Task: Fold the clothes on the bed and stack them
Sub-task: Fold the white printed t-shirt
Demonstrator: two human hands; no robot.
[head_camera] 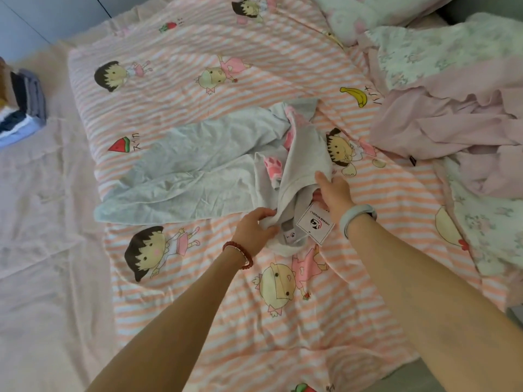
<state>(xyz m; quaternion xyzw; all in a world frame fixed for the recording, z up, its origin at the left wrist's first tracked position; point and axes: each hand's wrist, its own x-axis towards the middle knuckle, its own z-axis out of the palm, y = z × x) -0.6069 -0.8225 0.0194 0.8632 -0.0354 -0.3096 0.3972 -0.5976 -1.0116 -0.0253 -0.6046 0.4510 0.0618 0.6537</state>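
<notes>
A pale grey T-shirt [192,168] with a pink print lies crumpled across the striped cartoon quilt [226,75] in the middle of the bed. Its collar end faces me, with a white hang tag [315,225] on it. My left hand [256,232], with a red bead bracelet, grips the fabric at the collar. My right hand [334,190], with a pale wristband, pinches the fabric just right of the collar, above the tag. A stack of folded clothes [21,108] in dark blue, grey and light blue sits at the far left edge.
A rumpled pink garment or sheet [441,123] and a floral blanket [452,49] are heaped at the right. A pillow [368,9] lies at the top right. Plain pink sheet [42,250] covers the bed's left side.
</notes>
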